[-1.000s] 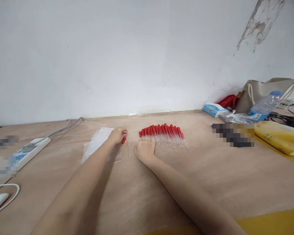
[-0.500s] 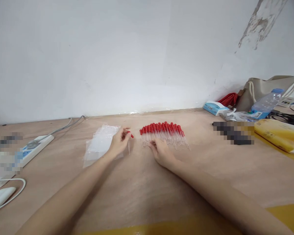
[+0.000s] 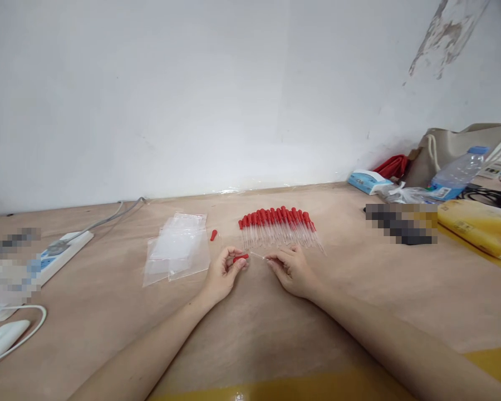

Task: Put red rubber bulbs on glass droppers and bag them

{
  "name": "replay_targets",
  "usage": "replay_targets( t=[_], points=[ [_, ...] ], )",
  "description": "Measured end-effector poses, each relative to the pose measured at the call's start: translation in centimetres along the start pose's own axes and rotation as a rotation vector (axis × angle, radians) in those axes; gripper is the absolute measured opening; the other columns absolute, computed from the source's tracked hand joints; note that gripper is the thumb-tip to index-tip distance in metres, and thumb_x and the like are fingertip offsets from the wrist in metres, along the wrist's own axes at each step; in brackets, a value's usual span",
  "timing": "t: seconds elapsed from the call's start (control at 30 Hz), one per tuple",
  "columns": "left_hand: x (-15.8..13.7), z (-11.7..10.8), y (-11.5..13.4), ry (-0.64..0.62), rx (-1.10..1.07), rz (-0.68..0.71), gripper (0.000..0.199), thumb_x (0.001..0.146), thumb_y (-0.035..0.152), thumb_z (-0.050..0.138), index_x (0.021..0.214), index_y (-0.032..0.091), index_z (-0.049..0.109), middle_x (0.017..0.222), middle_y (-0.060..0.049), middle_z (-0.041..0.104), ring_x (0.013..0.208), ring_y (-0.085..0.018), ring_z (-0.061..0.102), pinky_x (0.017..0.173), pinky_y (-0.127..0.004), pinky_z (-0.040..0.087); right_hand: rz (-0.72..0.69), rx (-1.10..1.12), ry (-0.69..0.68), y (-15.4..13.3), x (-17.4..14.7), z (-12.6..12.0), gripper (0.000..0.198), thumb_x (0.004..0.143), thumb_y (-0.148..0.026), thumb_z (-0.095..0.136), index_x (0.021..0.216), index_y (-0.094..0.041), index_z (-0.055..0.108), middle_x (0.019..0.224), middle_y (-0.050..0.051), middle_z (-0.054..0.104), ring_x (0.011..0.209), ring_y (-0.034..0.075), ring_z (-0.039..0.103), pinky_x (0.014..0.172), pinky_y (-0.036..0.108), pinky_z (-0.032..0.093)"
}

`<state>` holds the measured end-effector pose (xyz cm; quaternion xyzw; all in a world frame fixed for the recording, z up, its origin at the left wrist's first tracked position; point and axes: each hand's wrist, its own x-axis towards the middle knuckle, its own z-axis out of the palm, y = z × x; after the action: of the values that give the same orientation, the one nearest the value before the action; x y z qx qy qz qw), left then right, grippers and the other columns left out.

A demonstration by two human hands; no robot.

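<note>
Bulb [image 3: 241, 257], red, held on near side of row [image 3: 275, 217] of red-topped droppers, by its left end. Pinched in left hand [image 3: 223, 274]: thumb and fingers closed on it, right end protruding. Tube [image 3: 258, 257], thin and clear, also on near side of row; pinched in right hand [image 3: 291, 273], thumb and fingertips together, free end toward bulb. Small gap between the two, not touching. Bags [image 3: 177, 245] well left of row; spare bulb [image 3: 213, 235] just left of row.

Judged step: lining up bulb and tube, end to end. To do well: keep both level and on one line. Hold tube close to its free end, since likely to flex. Ease squeeze on bulb to keep mouth round; which end is open, cannot tell. Press straight, with slight twist, no sideways load. Keep knuckles off row to avoid disturbing its order.
</note>
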<state>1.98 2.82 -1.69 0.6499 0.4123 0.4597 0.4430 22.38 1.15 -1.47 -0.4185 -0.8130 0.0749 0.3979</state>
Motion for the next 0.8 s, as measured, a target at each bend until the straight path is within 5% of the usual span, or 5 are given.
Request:
replay_targets(
  t=[0.5, 0.8],
  points=[
    [-0.2, -0.2, 0.1, -0.051, 0.212, 0.033, 0.025, 0.083, 0.036, 0.046, 0.093, 0.017, 0.059, 0.082, -0.003, 0.065, 0.071, -0.015, 0.062, 0.069, -0.027, 0.048, -0.027, 0.004, -0.062, -0.1, 0.0, -0.1, 0.02, 0.086, -0.025, 0.042, 0.094, -0.02, 0.06, 0.083, 0.004, 0.065, 0.064, 0.012, 0.054, 0.074, 0.031, 0.028],
    [-1.0, -0.2, 1.2, -0.095, 0.488, 0.199, 0.018, 0.084, 0.03, 0.048, 0.085, 0.019, 0.061, 0.081, -0.001, 0.065, 0.074, -0.014, 0.059, 0.068, -0.024, 0.045, -0.158, -0.121, -0.123, 1.0, 0.3, -0.9, 0.025, 0.085, -0.019, 0.042, 0.097, -0.024, 0.064, 0.079, 0.002, 0.064, 0.066, 0.011, 0.052, 0.073, 0.032, 0.024]
  ],
)
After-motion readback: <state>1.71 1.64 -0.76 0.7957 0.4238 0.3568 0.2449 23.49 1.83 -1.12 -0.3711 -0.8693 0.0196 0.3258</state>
